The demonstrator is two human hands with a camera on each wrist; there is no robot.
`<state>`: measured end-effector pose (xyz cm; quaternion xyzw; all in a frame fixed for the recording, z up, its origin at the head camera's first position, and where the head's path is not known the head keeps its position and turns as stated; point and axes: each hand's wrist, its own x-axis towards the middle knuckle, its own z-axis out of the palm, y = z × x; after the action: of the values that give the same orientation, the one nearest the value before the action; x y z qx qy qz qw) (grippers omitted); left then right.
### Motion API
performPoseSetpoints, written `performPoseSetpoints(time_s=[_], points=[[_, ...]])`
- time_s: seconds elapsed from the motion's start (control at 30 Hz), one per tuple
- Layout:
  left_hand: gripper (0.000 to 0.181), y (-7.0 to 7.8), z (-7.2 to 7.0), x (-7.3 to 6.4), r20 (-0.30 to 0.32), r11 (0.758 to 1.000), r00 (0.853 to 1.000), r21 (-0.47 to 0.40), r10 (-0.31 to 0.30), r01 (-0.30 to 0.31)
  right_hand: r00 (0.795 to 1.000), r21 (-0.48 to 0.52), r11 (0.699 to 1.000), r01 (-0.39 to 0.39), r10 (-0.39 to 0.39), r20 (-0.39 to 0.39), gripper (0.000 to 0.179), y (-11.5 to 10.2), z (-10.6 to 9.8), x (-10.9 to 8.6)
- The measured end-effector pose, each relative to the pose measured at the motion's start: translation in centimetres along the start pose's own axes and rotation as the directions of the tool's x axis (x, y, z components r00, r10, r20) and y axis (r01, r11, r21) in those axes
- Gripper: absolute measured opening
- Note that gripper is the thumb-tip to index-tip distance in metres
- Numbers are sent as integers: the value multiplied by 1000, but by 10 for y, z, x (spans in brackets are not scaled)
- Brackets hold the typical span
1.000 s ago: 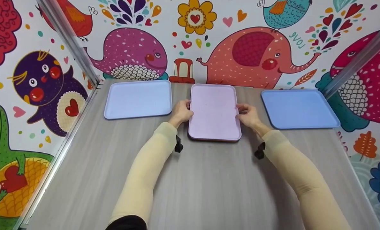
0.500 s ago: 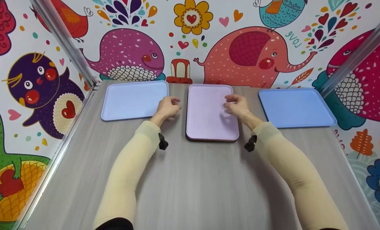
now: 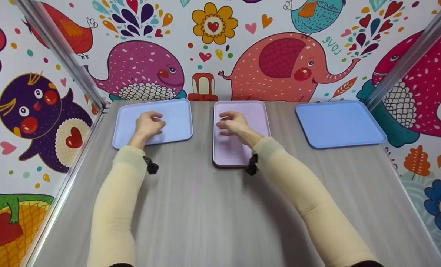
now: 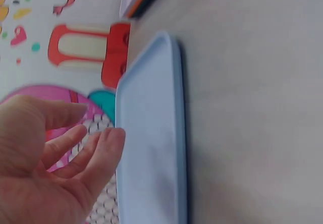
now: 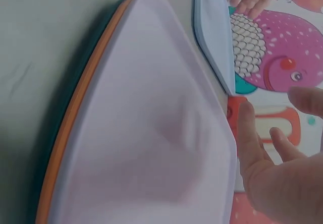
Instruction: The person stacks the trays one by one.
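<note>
My left hand (image 3: 148, 125) hovers over the light blue tray (image 3: 176, 118) at the left, its fingers loosely bent around nothing. In the left wrist view a gap shows between thumb and fingers, above that tray's surface. My right hand (image 3: 234, 124) is in the air over the pink tray (image 3: 229, 152) in the middle, also holding nothing; its shadow falls on the tray. The right wrist view shows the pink tray lying on top of an orange tray (image 5: 75, 103) and a dark green tray (image 5: 59, 128), stacked with edges nearly aligned.
A blue tray (image 3: 341, 124) lies at the right of the grey table (image 3: 198, 215). Printed cartoon walls (image 3: 213, 44) stand directly behind the trays and at both sides. Metal posts (image 3: 63, 55) rise at the back corners.
Both hands have left the sides of the pink tray and moved left. The left hand is now over the light blue tray, the right over the pink one. The trays stay in place.
</note>
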<state>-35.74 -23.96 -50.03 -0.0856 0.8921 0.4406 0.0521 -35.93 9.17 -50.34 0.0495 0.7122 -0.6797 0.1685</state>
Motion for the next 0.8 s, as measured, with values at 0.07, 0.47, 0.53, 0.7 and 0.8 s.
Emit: performPoseSetpoints(time_s=[0.07,0.47,0.53,0.7,0.8], points=[[51,-14,-16,-1,-38,999,999,16,-33,34,1000,-25,1000,-13,13,7,56,-1,16,4],[65,-73,-75,-2,-221,930,916,80,-334,359,992,-177,978,-110,120,45,70,-9,84,17],[68,-77,-78,0,-230,916,898,57,-375,397,989,-168,976,-138,145,27,71,-7,91,20],[70,-94,-80,16,-230,914,896,52,-380,401,982,-186,965,-186,187,-10,74,-2,105,30],[70,-111,-78,34,-234,920,903,69,-361,386,979,-216,956,-197,201,-3,76,1,109,34]])
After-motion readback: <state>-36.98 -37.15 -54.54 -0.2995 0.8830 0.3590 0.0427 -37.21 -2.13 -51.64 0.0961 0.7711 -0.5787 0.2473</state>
